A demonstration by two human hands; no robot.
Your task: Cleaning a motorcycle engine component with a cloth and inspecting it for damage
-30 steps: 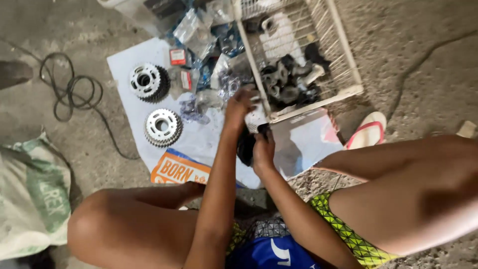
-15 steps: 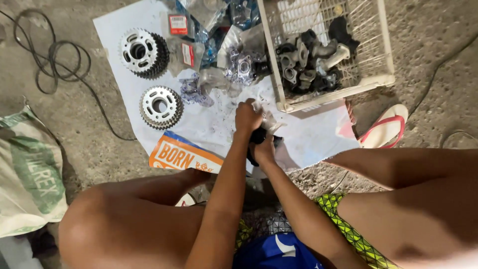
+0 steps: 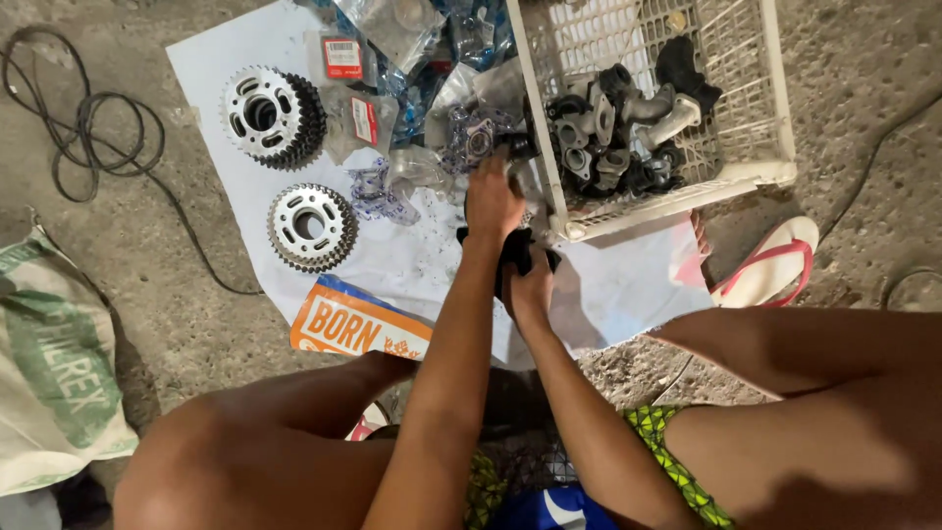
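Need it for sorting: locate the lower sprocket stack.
Left of the head view: the lower sprocket stack lies on the white sheet, below the other stack, left of the left hand.

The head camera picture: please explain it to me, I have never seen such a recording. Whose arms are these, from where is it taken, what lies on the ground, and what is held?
The camera sits on a person's head and looks down, so the arms and bare knees are the person's own. The person crouches over a white sheet spread on a concrete floor.

The left hand and the right hand meet around a small black part; what it is cannot be told.

On the sheet lie two toothed metal sprockets, several clear plastic bags of small parts and an orange printed packet. A white plastic basket holds grey and black metal parts. Nearby are a coiled black cable, a woven sack and a sandal.
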